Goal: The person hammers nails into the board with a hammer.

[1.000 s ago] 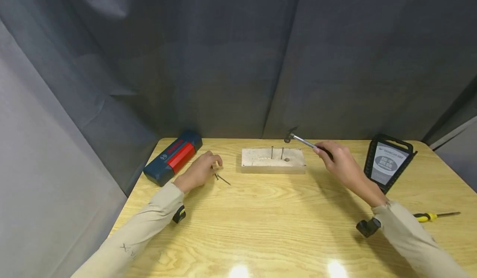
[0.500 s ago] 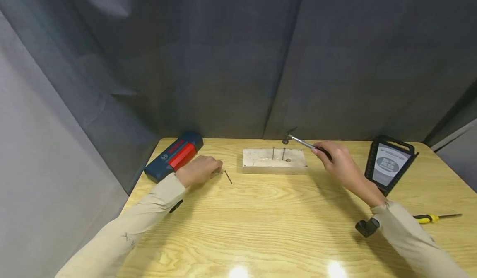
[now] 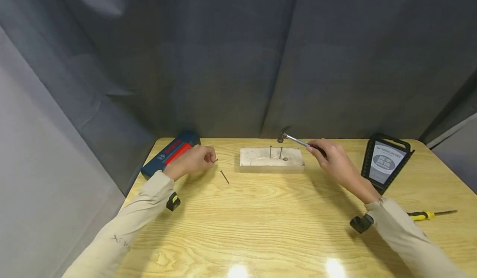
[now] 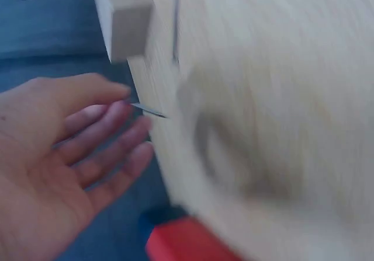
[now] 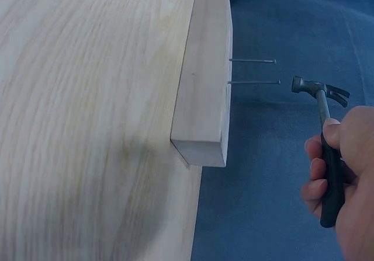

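Note:
My left hand (image 3: 194, 158) pinches a nail (image 4: 149, 110) between thumb and index finger, raised off the table beside the blue-and-red case. Another nail (image 3: 225, 177) lies on the tabletop just right of that hand. In the middle back rests a pale wooden block (image 3: 257, 162), with two nails (image 5: 254, 83) standing upright from its top. My right hand (image 3: 335, 160) grips a claw hammer (image 5: 332, 162) by its black handle. The hammer's head is held in the air, close to the standing nails' heads and slightly to their right.
At the back left lies a blue-and-red Bosch case (image 3: 182, 149). A black bit-set case (image 3: 385, 162) with a grey label sits at the right. In front of it, partly behind the right sleeve, is a yellow-and-black screwdriver (image 3: 422, 216). A dark curtain (image 3: 223, 62) hangs behind the table (image 3: 261, 220).
The left hand has picked up one of the loose nails and lifted it slightly back and left; the other nail stays on the table. The right hand holds the hammer almost still.

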Tool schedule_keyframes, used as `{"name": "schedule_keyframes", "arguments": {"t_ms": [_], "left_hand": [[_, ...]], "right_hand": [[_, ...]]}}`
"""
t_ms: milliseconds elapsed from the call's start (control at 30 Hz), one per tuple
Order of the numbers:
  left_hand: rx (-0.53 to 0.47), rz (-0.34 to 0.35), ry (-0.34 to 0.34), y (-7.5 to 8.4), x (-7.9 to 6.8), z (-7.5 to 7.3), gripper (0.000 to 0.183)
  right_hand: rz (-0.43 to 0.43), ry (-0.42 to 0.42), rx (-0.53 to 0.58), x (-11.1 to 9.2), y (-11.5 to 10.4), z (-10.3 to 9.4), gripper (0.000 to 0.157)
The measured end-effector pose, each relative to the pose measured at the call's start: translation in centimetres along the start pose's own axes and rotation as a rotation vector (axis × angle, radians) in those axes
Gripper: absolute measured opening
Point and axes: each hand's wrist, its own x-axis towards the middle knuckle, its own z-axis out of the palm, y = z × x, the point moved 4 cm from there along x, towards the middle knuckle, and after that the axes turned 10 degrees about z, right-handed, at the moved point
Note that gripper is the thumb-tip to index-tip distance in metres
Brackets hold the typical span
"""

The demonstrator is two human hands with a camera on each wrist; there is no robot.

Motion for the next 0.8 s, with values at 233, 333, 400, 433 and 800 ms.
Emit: {"name": "schedule_keyframes", "arguments": {"t_ms": [233, 333, 400, 433, 800], "left_hand": [[-0.464, 0.013, 0.299, 1.7, 2.0, 1.2, 0.009], [-0.632, 0.021, 0.305, 2.1, 3.3, 1.8, 0.015], [-0.698, 0.018, 0.282, 1.8, 4.4, 2.3, 0.015], [-0.713, 0.019, 0.279, 1.9, 4.8, 2.4, 0.016], [-0.750, 0.064, 0.386, 4.0, 8.8, 5.8, 0.022]], "right_hand": [[-0.007, -0.031, 0.025, 0.3, -0.4, 0.9, 0.015], [-0.007, -0.032, 0.033, 0.3, -0.6, 1.2, 0.016], [-0.017, -0.028, 0.037, 0.3, -0.8, 1.3, 0.015], [-0.025, -0.024, 0.040, 0.4, -0.9, 1.3, 0.015], [-0.007, -0.034, 0.064, 0.2, -1.4, 1.8, 0.019]]}}
